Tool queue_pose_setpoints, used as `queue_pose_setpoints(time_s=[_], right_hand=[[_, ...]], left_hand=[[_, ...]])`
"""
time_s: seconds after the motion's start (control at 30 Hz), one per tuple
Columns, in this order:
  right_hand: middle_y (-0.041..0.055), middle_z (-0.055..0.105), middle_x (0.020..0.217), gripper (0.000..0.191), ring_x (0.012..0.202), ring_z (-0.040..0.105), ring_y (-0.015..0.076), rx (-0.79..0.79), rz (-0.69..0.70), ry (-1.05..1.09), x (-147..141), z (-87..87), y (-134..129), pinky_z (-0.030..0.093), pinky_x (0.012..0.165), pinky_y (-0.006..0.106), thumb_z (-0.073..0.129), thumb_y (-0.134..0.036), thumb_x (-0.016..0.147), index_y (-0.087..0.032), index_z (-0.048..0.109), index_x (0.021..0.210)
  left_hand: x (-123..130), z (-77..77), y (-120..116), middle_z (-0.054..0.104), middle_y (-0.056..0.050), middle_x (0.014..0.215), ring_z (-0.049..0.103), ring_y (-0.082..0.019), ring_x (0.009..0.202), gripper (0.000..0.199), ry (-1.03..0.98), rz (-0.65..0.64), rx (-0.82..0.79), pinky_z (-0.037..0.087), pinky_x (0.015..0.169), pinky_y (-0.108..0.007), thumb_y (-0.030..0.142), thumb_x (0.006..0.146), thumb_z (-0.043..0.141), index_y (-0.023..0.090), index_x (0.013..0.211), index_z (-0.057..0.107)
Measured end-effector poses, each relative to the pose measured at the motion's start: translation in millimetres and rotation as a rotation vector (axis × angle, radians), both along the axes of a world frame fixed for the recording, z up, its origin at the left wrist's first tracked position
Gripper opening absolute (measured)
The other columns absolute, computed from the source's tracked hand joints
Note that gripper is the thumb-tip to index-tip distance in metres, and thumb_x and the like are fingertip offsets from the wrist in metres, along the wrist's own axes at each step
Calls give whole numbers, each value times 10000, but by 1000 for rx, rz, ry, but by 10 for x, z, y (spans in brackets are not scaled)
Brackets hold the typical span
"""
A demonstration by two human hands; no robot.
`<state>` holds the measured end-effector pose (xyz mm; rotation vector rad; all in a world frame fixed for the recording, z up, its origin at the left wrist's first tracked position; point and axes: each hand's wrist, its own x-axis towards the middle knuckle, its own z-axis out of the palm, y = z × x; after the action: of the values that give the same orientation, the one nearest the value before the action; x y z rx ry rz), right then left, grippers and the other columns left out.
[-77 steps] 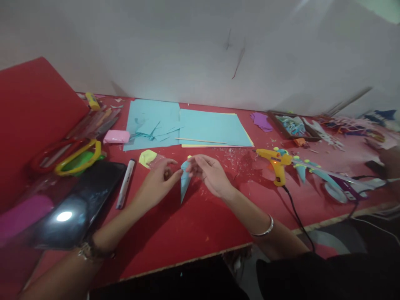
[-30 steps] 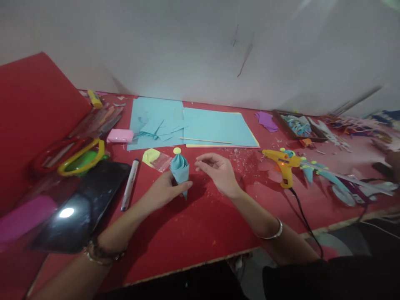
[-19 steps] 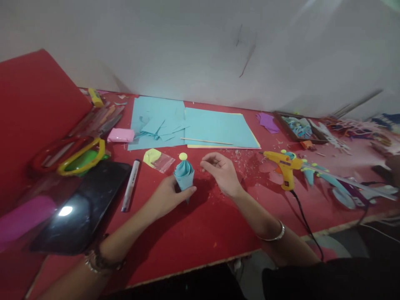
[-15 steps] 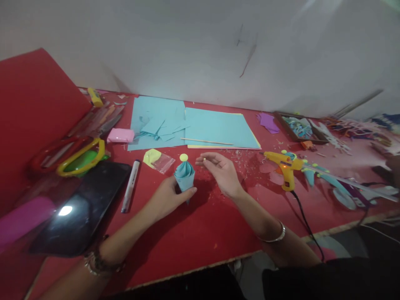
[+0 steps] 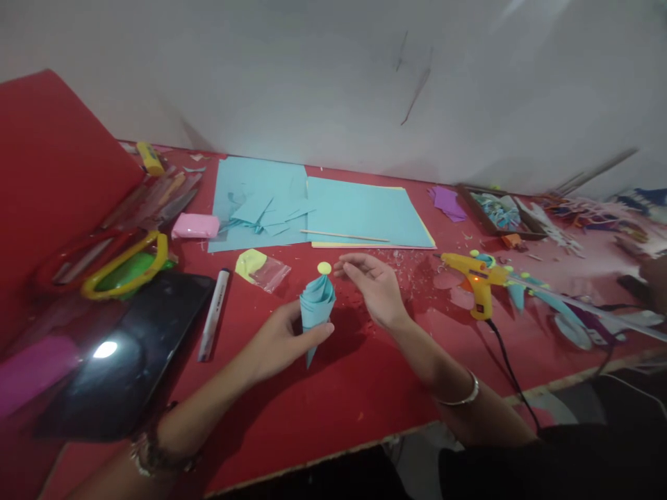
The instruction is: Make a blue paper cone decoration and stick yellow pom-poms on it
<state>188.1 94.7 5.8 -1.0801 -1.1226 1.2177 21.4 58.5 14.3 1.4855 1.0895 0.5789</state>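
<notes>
My left hand [image 5: 284, 342] is wrapped round a rolled blue paper cone [image 5: 317, 316], its point downward and its layered folds at the top. A small yellow ball [image 5: 324, 268] sits at the tip of those folds. Just right of the ball is my right hand [image 5: 372, 285], thumb and forefinger pinched together. A tiny pale yellow bit showed between these fingertips a moment ago; it is hard to make out now. Behind the cone lies an opened clear packet of yellow clay [image 5: 260, 269].
Blue paper sheets [image 5: 369, 208] with a thin stick [image 5: 344, 236] lie at the back. A marker [image 5: 213, 316], a dark phone-like slab [image 5: 130, 361] and scissors [image 5: 125, 267] are left. A yellow glue gun [image 5: 476, 278] with its cord stands right, near a box of scraps [image 5: 482, 226].
My left hand has tilted the cone and shifted it slightly right and toward me. The yellow ball is now closer to my right fingertips.
</notes>
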Motion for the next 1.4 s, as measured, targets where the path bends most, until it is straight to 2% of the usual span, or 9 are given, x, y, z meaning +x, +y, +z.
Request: queue_pose_setpoints(time_s=[0.2, 0.3, 0.43, 0.6, 0.8, 0.9, 1.1, 1.27, 1.4], right_hand=[[-42, 588, 619, 93, 549, 520, 63, 89, -112, -9, 28, -66, 24, 446, 553, 206, 626, -294, 727, -202, 626, 737], [-38, 602, 671, 93, 594, 529, 69, 101, -166, -41, 27, -55, 26, 449, 577, 208, 663, -256, 681, -203, 616, 741], [-15, 639, 696, 116, 611, 579, 93, 53, -99, -37, 6, -37, 7, 495, 633, 258, 630, -283, 707, -203, 632, 790], [-31, 619, 611, 107, 522, 565, 82, 28, -70, 11, -16, -33, -11, 494, 551, 242, 603, -312, 730, -207, 621, 736], [-2, 683, 781, 129, 717, 654, 124, -2, -5, 4, -22, -5, -28, 523, 744, 305, 623, -257, 718, -208, 594, 834], [7, 689, 805, 124, 738, 660, 126, -17, -5, 37, -14, -17, -24, 524, 750, 306, 585, -283, 758, -205, 599, 853], [-25, 638, 680, 76, 588, 604, 96, 71, -82, -91, -27, 58, -76, 527, 614, 262, 622, -260, 716, -209, 609, 771], [-4, 666, 813, 83, 750, 630, 125, 174, -66, -185, -76, 185, -189, 533, 705, 288, 618, -204, 718, -224, 637, 796], [-10, 681, 819, 96, 724, 645, 130, 122, -1, -103, -98, 204, -217, 541, 709, 314, 612, -196, 728, -241, 656, 800]], left_hand=[[-1, -33, 5, 542, 5, 703, 498, -160, 680, 225, -9, 65, 14, 424, 628, -287, 394, 714, 550, 175, 727, 505], [-7, -57, 6, 585, -15, 776, 527, -182, 751, 222, -13, 61, 26, 442, 683, -312, 382, 725, 539, 170, 790, 537], [-8, -75, 6, 604, -38, 857, 537, -205, 820, 259, -14, 53, 9, 445, 738, -341, 398, 745, 521, 168, 860, 546], [1, -75, 10, 611, -43, 876, 544, -223, 851, 262, -21, 63, 13, 445, 759, -351, 407, 746, 525, 177, 869, 549], [12, -49, 18, 631, -47, 911, 554, -223, 852, 256, -37, 85, 42, 447, 752, -338, 373, 730, 541, 181, 896, 572], [14, -35, 21, 626, -41, 867, 552, -218, 817, 254, -13, 92, 48, 447, 731, -335, 386, 727, 533, 175, 864, 566], [7, -42, 18, 615, -32, 827, 546, -207, 776, 261, 6, 70, 38, 440, 696, -318, 417, 730, 539, 177, 829, 550], [14, -14, 19, 583, -12, 719, 525, -187, 687, 254, 15, 65, 9, 434, 621, -303, 424, 692, 560, 177, 740, 525], [20, -6, 32, 607, -25, 782, 539, -206, 747, 271, -8, 62, -11, 449, 654, -319, 415, 689, 561, 176, 818, 551]])
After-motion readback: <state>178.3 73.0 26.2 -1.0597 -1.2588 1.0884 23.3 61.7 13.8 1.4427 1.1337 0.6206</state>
